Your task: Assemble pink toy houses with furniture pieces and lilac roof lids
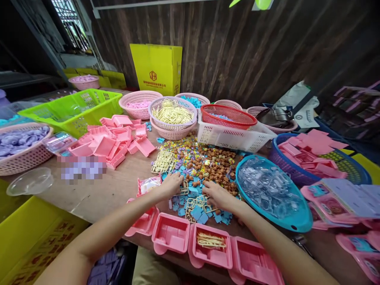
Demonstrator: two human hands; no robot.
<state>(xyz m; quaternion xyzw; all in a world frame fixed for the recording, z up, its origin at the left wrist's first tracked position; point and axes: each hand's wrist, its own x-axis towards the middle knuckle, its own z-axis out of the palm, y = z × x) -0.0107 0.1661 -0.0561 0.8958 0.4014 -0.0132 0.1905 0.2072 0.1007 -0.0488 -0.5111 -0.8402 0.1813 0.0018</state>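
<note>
Both hands dig into the parts pile [204, 166] on the counter [113, 190], left hand [172, 184] closed on a cream frame [184, 187], right hand [218, 196] spread flat, pink trays [170, 233] lined up close for easy reach.

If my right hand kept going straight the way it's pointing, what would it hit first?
The right hand points up and left across the table, so it would likely meet the cream plastic frames by the left hand first, though depth is hard to judge.

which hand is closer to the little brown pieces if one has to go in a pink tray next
Probably the right hand: it rests at the edge of the brown pieces. The left hand lies over blue pieces and cream frames, farther from them. Pink trays sit just below both.
</note>
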